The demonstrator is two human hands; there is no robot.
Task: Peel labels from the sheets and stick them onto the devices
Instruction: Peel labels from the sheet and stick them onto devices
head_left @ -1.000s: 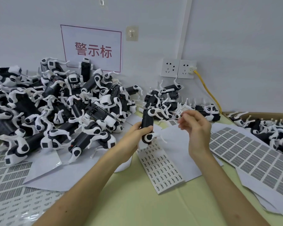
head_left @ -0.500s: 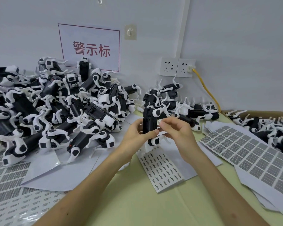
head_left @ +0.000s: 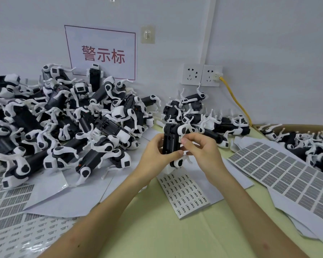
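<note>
- The left hand [head_left: 157, 153] grips a black-and-white device [head_left: 171, 140] upright above the middle of the table [head_left: 166, 237], with the thumb across its lower front.
- The right hand [head_left: 199, 148] is close against the left and pinches a small label [head_left: 180, 139] at the device's right edge.
- A narrow label sheet [head_left: 185, 194] lies just below the hands on blank white paper.
- A wide label sheet [head_left: 287, 175] runs along the right edge, beside a cardboard box [head_left: 306, 127] of devices.
- A big pile of devices [head_left: 63, 123] fills the far left corner, and a smaller heap [head_left: 194, 112] lies at the far edge.
- More sheets [head_left: 7, 211] cover the near left corner.
- Bare green table shows only along the near edge, between the forearms.
</note>
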